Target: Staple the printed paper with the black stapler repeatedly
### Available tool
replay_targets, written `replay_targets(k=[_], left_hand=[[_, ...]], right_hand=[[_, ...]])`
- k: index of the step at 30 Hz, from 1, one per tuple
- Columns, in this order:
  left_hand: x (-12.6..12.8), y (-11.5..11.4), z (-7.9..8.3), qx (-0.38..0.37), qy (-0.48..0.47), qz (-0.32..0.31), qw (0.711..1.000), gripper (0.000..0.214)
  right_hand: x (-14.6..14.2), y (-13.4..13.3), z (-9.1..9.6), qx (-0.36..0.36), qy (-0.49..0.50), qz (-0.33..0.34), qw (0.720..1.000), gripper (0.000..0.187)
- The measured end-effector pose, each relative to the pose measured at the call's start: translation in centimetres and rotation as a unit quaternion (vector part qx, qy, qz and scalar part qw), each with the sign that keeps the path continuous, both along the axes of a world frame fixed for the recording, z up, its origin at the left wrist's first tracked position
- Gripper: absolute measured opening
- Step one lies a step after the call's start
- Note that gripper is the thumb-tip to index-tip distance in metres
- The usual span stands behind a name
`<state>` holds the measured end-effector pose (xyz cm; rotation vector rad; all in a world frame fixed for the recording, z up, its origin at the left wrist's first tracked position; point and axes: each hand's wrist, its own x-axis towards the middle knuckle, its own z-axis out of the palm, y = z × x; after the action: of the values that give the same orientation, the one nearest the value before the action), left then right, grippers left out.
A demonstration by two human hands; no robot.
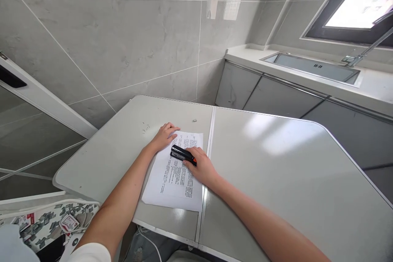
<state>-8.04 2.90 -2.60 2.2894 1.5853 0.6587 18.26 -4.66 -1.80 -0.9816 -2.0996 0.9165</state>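
A printed sheet of paper lies on the grey folding table. My left hand rests flat on the sheet's top left corner, fingers stretched out. My right hand is closed around a black stapler with an orange end. The stapler lies on the upper part of the sheet, its nose pointing toward my left hand.
A small staple-like bit and a few tiny marks lie on the table beyond the paper. A counter with a sink and tap stands at the right, under a window. A patterned item sits at lower left.
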Motion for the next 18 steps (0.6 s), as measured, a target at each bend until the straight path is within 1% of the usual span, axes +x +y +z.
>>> replay_targets(k=[1, 2, 4, 6, 7, 8, 10, 11, 14, 18], left_hand=[[0.0, 0.0, 0.0, -0.001, -0.015, 0.004, 1.000, 0.029], [-0.1, 0.0, 0.1, -0.003, -0.032, 0.007, 0.999, 0.025], [-0.1, 0.1, 0.2, -0.011, -0.063, 0.012, 0.998, 0.019], [-0.1, 0.2, 0.2, -0.019, -0.081, 0.012, 0.996, 0.018], [-0.2, 0.2, 0.2, -0.021, -0.082, 0.010, 0.996, 0.018], [-0.2, 0.3, 0.1, -0.022, -0.079, 0.006, 0.997, 0.018], [-0.3, 0.4, 0.0, -0.019, -0.073, 0.003, 0.997, 0.017], [-0.4, 0.4, -0.1, -0.016, -0.074, 0.005, 0.997, 0.017], [-0.6, 0.6, -0.5, -0.012, -0.082, 0.014, 0.996, 0.016], [-0.7, 0.7, -0.8, -0.014, -0.083, 0.016, 0.996, 0.016]], right_hand=[[0.1, 0.0, 0.0, 0.003, 0.018, -0.002, 1.000, 0.028], [0.2, 0.1, 0.0, 0.009, 0.038, -0.020, 0.999, 0.027], [0.4, 0.3, -0.2, 0.015, 0.073, -0.101, 0.992, 0.020], [0.6, 0.6, -0.6, 0.004, 0.079, -0.191, 0.978, 0.022], [0.6, 0.8, -0.9, -0.006, 0.071, -0.221, 0.973, 0.023], [0.6, 0.9, -1.1, -0.015, 0.059, -0.236, 0.970, 0.027], [0.5, 0.9, -1.3, -0.034, 0.043, -0.230, 0.972, 0.037], [0.5, 0.9, -1.3, -0.044, 0.040, -0.219, 0.974, 0.038], [0.4, 0.9, -1.4, -0.070, 0.032, -0.195, 0.978, 0.030], [0.4, 1.3, -1.7, -0.055, -0.006, -0.191, 0.980, 0.020]])
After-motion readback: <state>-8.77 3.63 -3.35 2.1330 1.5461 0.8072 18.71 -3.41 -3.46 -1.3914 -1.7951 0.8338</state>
